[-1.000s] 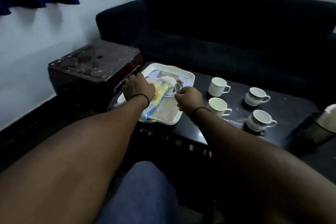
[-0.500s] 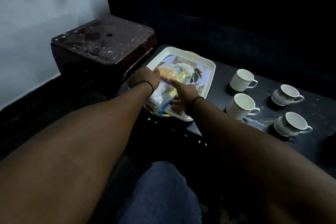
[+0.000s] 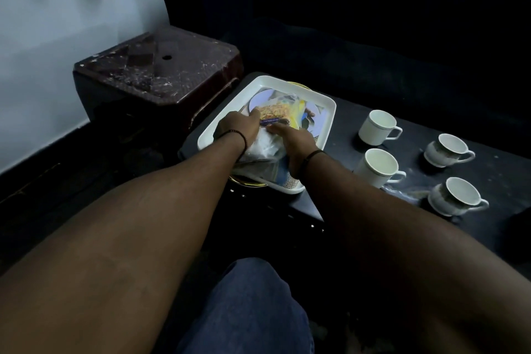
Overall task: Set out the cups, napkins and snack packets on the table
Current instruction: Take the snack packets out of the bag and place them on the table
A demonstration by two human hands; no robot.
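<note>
A white tray (image 3: 327, 112) sits at the left end of the dark table (image 3: 344, 135). On it lies a yellow snack packet (image 3: 280, 112) above a pale clear-wrapped bundle (image 3: 265, 148). My left hand (image 3: 238, 129) grips the packet's left edge, fingers curled over it. My right hand (image 3: 293, 141) lies on the packet and the bundle, fingers stretched flat toward the left. Several white cups stand to the right: one at the back (image 3: 377, 127), one in front (image 3: 379, 167), and two on saucers (image 3: 448, 149) (image 3: 457, 195).
A dark sofa (image 3: 373, 23) runs behind the table. A brown marbled side table (image 3: 161, 66) stands left of the tray. My knee in blue jeans (image 3: 250, 304) is below. A gold plate rim (image 3: 250, 182) shows under the tray's near edge.
The camera has tilted down and closer. My right hand slid from the tray's near end up onto the packet. My left hand shifted further onto the packet's left edge.
</note>
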